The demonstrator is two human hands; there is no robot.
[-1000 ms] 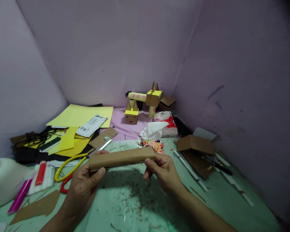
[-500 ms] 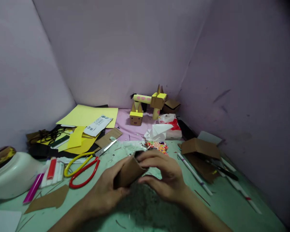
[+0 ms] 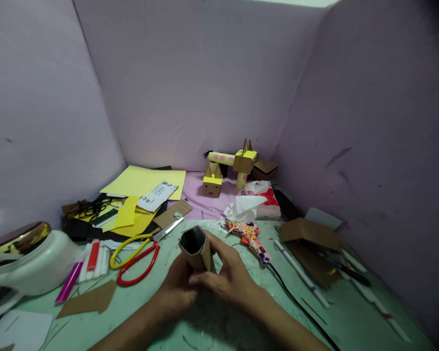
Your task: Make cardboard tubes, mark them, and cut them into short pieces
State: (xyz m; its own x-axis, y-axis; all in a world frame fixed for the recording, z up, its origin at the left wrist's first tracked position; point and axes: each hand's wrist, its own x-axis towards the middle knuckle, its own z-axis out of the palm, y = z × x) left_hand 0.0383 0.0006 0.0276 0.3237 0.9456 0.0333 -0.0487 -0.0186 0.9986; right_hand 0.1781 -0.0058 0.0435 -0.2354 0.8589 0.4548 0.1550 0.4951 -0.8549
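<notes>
A brown cardboard tube [image 3: 201,257] with an angular open end stands nearly upright between my two hands, its dark opening facing up towards me. My left hand [image 3: 179,287] is closed round its left side and lower part. On the right side, my right hand [image 3: 227,273] grips the tube, with the thumb across its front near the bottom. Scissors [image 3: 137,261] with one yellow and one red handle lie to the left, blades pointing away. Beyond the hands, to the right, is a flower-patterned glue gun [image 3: 248,235] with a black cord.
Yellow sheets [image 3: 146,181] and black scraps lie at the back left, near a white teapot-like vessel [image 3: 54,263] and markers [image 3: 94,256]. Cardboard animal figures [image 3: 212,186] stand at the back beside a tissue pack [image 3: 267,207]. Cardboard pieces [image 3: 309,233] and a white pen [image 3: 302,273] lie right.
The tube has turned more upright, its opening now facing me. My right hand has moved from the rim down to the tube's side. The view has shifted, showing the glue gun more fully.
</notes>
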